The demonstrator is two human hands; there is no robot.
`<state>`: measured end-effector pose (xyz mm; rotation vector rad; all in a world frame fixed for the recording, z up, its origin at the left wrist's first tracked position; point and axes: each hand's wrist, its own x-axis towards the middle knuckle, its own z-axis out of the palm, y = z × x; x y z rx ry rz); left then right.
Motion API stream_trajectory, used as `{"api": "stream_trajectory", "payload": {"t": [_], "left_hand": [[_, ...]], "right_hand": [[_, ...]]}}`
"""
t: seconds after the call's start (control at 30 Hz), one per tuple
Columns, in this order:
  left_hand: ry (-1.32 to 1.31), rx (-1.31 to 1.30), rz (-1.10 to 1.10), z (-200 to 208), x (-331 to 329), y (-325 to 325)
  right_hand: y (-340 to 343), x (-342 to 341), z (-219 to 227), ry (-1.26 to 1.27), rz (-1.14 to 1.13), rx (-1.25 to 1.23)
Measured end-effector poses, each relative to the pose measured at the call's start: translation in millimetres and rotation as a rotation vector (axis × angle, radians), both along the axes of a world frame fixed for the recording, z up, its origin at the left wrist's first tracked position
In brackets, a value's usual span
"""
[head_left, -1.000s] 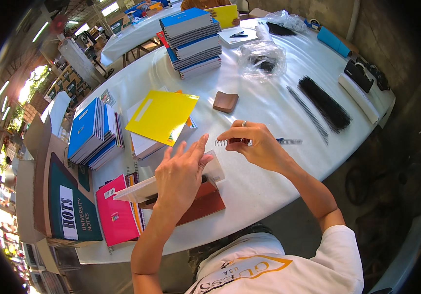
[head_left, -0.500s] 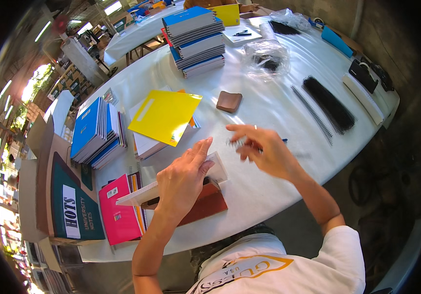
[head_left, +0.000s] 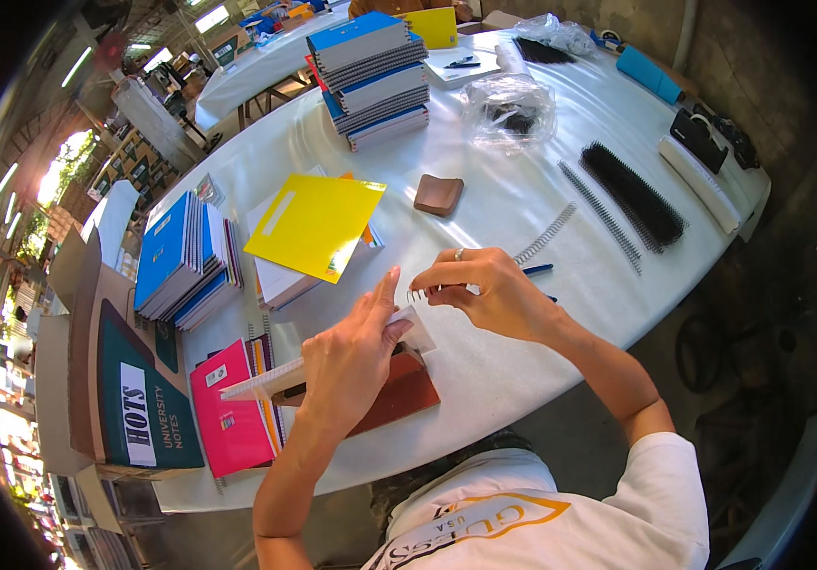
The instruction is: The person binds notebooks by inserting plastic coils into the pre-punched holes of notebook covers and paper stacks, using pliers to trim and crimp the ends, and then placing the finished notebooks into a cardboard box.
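Note:
My left hand [head_left: 344, 366] grips a sheaf of white notebook pages [head_left: 416, 334] between thumb and fingers, its index finger pointing up along the edge. The pages stand on edge against a brown wooden block [head_left: 394, 399], partly hidden by the hand. My right hand [head_left: 489, 293] pinches a dark wire coil; its open loops show at the fingertips, close to the upper corner of the pages. More coil [head_left: 546, 234] stretches out beyond the knuckles; the hand hides whether it is the same piece. A blue pen [head_left: 539, 270] lies beside the right hand.
A yellow cover [head_left: 315, 226] tops a paper pile ahead. Blue spiral notebooks [head_left: 185, 256] and pink notebooks [head_left: 228, 408] lie left, near a cardboard box [head_left: 147, 399]. Further off are a notebook stack [head_left: 366, 85], a brown block [head_left: 438, 195] and black coils [head_left: 632, 195].
My right hand has moved left and inward, bringing the coil's end to the pages. The trailing coil, smeared before, now shows sharply above the hand. My left hand keeps its grip.

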<state>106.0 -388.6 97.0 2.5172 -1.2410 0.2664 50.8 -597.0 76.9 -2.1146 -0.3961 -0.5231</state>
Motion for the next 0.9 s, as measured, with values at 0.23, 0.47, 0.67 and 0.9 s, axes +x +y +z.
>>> {"api": "stream_trajectory", "payload": {"t": [0.23, 0.47, 0.67, 0.9], "left_hand": [[0.028, -0.106, -0.089, -2, -9, 3], [-0.075, -0.069, -0.16, -4, -14, 4], [-0.131, -0.075, -0.187, -20, -30, 9], [-0.173, -0.103, -0.185, -30, -35, 12]], "right_hand": [[-12, 11, 14, 0.137, 0.279, -0.03], [-12, 5, 32, 0.174, 0.369, -0.161], [-8, -13, 24, 0.015, 0.314, -0.399], [-7, -18, 15, -0.049, 0.333, -0.404]]}}
